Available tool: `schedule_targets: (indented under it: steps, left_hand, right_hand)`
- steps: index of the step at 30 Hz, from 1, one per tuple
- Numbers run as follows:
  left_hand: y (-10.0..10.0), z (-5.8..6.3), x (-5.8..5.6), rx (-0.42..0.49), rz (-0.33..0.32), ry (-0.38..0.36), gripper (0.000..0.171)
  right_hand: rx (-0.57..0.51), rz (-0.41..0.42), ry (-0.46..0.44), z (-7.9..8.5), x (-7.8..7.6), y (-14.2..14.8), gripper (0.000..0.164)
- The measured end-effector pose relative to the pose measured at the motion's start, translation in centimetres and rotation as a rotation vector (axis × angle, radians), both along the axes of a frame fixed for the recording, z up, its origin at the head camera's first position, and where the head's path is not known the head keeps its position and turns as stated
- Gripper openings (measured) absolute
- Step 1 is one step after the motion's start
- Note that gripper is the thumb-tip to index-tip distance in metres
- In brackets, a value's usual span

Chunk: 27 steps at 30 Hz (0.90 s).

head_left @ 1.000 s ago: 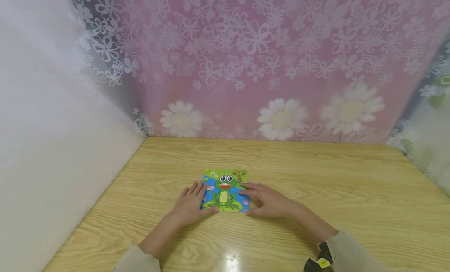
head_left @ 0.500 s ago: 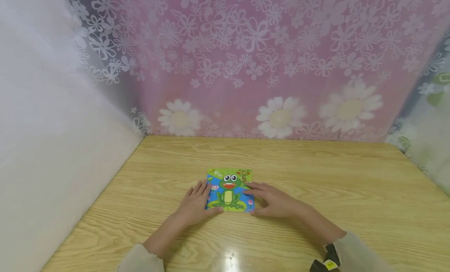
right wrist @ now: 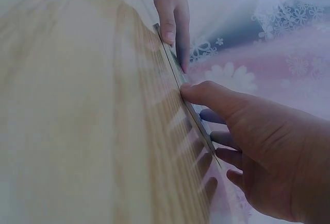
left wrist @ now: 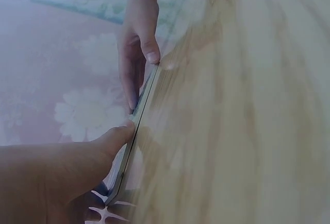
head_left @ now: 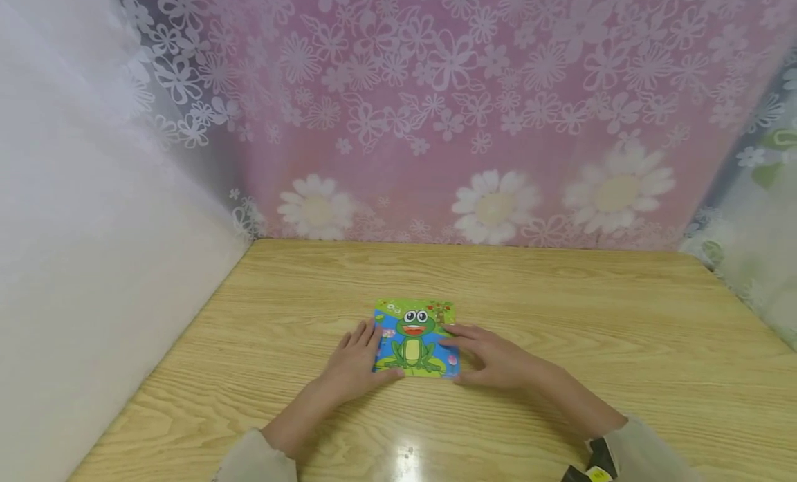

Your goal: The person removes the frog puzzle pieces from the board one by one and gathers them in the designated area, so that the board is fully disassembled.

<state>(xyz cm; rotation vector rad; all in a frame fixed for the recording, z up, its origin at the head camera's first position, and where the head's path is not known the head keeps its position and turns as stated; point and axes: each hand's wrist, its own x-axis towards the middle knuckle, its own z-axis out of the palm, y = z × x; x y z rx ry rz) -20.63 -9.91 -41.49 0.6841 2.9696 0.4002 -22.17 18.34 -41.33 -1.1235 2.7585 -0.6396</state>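
A square board with a cartoon frog picture (head_left: pixel 412 350) lies flat on the wooden table (head_left: pixel 535 281). Its thin edge shows in both wrist views; seams in the picture are too small to make out. On its left side rests my left hand (head_left: pixel 353 368), fingers nearly straight along that edge, thumb along the near edge. Across from it my right hand (head_left: pixel 498 357) touches the right side, with fingertips on the picture and the thumb by the near right corner. In the left wrist view, the left thumb (left wrist: pixel 116 139) presses the board's edge.
Behind the table hangs a pink floral curtain (head_left: pixel 398 122). A whitish sheet (head_left: pixel 112 226) borders the left side, and pale patterned cloth (head_left: pixel 753 261) the right. A black strap with a yellow label (head_left: pixel 598 461) sits at the right sleeve.
The frog board has slid a short way to the right across the table, with both hands moving along beside it. The view has shifted slightly too.
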Motion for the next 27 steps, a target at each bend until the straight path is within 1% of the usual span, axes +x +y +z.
schedule_targets:
  steps: [11, 22, 27]
  left_hand:
    - [1.3, 0.1, 0.3, 0.014, -0.007, -0.015, 0.092]
    - [2.6, -0.2, 0.6, -0.028, -0.009, 0.009, 0.093]
    - [3.2, -0.1, 0.7, -0.033, -0.011, 0.009, 0.093]
  right_hand:
    - [-0.010, -0.013, 0.001, 0.2, 0.7, 1.2, 0.063]
    - [-0.030, 0.002, 0.022, 0.0, 1.2, 2.5, 0.064]
    - [-0.031, -0.015, 0.014, 0.1, 1.5, 3.1, 0.063]
